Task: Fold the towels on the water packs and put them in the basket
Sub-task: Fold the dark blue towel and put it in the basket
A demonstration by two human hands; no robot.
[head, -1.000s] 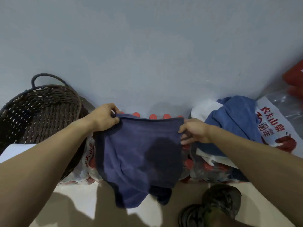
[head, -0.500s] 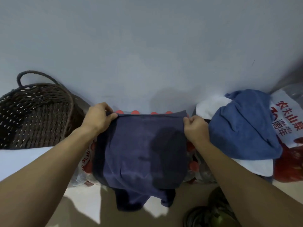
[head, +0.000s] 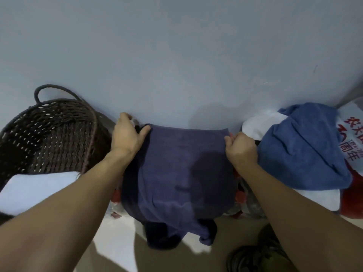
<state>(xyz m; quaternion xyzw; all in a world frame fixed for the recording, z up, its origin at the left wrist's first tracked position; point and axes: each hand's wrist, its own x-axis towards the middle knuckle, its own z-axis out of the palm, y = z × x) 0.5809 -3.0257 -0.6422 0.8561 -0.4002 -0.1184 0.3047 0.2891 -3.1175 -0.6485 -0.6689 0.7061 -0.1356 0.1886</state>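
Observation:
A dark navy towel (head: 176,173) lies spread over a water pack against the wall, its lower end hanging toward the floor. My left hand (head: 127,134) holds its far left corner, thumb on the cloth and fingers over the edge. My right hand (head: 240,148) grips the far right corner with curled fingers. A brighter blue towel (head: 302,146) sits bunched on a white towel (head: 261,124) on the pack at the right. The dark woven basket (head: 49,134) stands at the left with a folded white towel (head: 37,191) in it.
The wall runs close behind the packs. A water pack with a red and white printed label (head: 349,146) lies at the far right. A camouflage shoe (head: 253,258) is on the pale floor at the bottom right.
Both hands have carried the navy towel's top edge further back toward the wall and laid it flatter on the pack. The view has shifted a little.

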